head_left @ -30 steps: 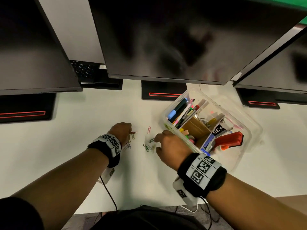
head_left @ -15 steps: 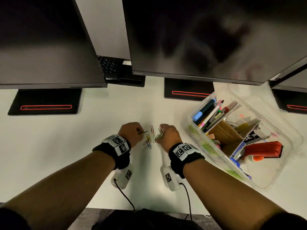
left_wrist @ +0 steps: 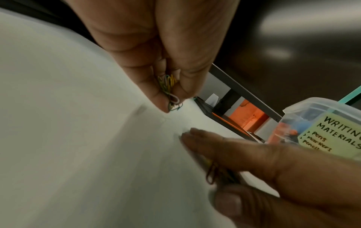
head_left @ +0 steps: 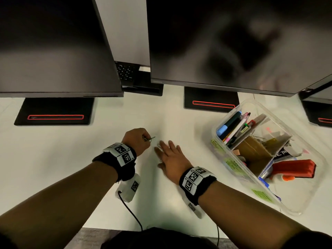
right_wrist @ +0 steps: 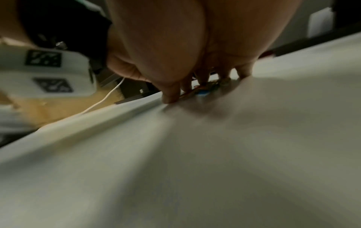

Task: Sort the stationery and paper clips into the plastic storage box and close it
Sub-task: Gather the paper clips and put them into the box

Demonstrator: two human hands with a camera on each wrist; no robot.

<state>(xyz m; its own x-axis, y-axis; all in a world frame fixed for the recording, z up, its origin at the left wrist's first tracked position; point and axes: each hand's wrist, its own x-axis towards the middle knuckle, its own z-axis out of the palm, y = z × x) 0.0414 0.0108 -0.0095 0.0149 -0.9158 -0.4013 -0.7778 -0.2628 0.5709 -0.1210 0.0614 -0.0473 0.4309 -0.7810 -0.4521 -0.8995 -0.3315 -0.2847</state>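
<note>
mostly hidden: left hand [head_left: 137, 140] pinches paper clips [left_wrist: 168, 88]; right hand [head_left: 169, 159] fingers flat, covering blurred clips [right_wrist: 203, 91] on desk [head_left: 71, 159].

I see a matt, smooth white desk [head_left: 53, 159]. The storage box [head_left: 305, 200] is clear, glossy plastic with pale green paper labels [left_wrist: 336, 135]. The paper clips [left_wrist: 168, 86] look like thin coloured coated wire. The monitors [head_left: 224, 42] have dark, glossy screens.

Left hand [head_left: 137, 139] curled in a pinch; right hand [head_left: 170, 159] flat, fingers straight.
</note>
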